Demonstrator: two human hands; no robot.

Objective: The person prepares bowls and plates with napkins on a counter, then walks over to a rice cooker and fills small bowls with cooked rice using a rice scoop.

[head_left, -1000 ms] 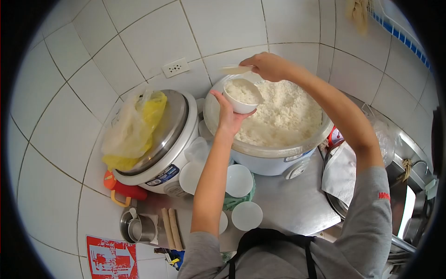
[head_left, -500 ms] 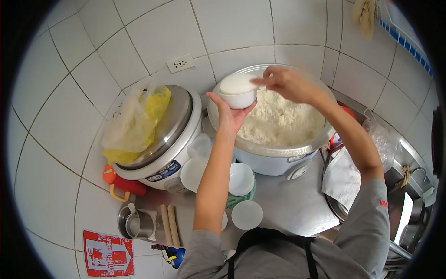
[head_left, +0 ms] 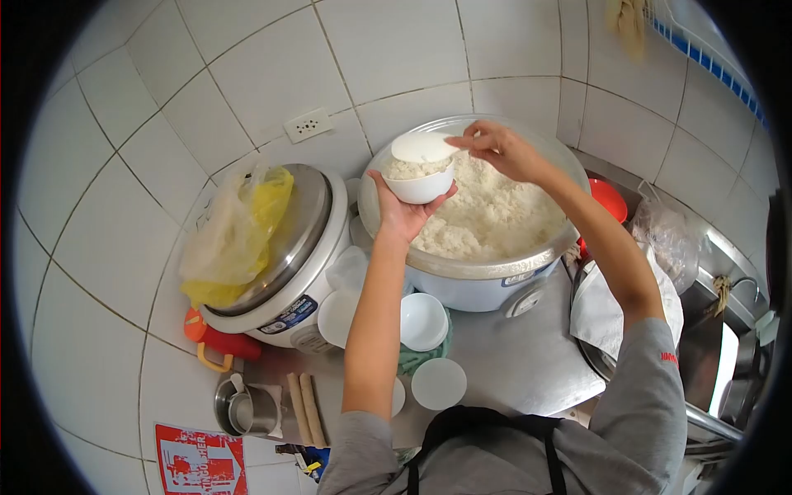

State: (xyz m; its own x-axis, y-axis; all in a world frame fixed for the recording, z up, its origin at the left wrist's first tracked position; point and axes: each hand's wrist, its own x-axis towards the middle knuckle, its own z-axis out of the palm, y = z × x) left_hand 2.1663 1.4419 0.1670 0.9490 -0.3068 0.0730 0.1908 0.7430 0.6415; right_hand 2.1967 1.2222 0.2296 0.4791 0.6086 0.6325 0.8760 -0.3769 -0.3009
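Tiled wall (head_left: 396, 41), cropped sign (head_left: 198, 464), paddle (head_left: 421, 148) partly hiding rice (head_left: 410, 170)

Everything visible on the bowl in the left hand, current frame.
The bowl is small, round and white, with a smooth, glossy surface that looks like plastic or ceramic; I can't tell which. It sits roughly upright on the left hand, fingers and thumb around its lower sides, above the near-left rim of the open rice cooker. Loose white rice fills it to about the rim. The paddle in the right hand overlaps its far side.
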